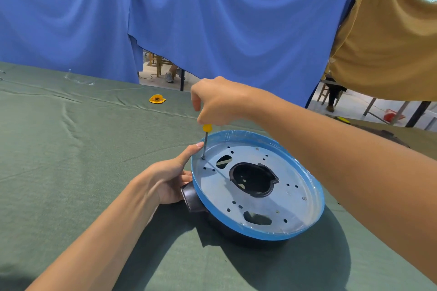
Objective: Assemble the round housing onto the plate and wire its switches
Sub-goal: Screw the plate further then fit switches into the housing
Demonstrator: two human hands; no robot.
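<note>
A round metal plate [283, 198] with a blue film-wrapped rim lies on the green table, covering a black round housing [191, 196] whose spout sticks out at the left. The housing's black collar shows through the plate's central hole. My right hand [220, 101] grips the yellow handle of a screwdriver [205, 142], held upright with its tip on a screw near the plate's left edge. My left hand [170, 177] holds the plate's left rim and the housing beneath, its thumb lying against the rim beside the screwdriver shaft.
A small yellow object [157, 99] lies on the green cloth farther back. Clear plastic pieces [80, 79] sit near the far left edge. Blue and tan curtains hang behind the table. Dark items [383, 134] lie at the right behind my forearm.
</note>
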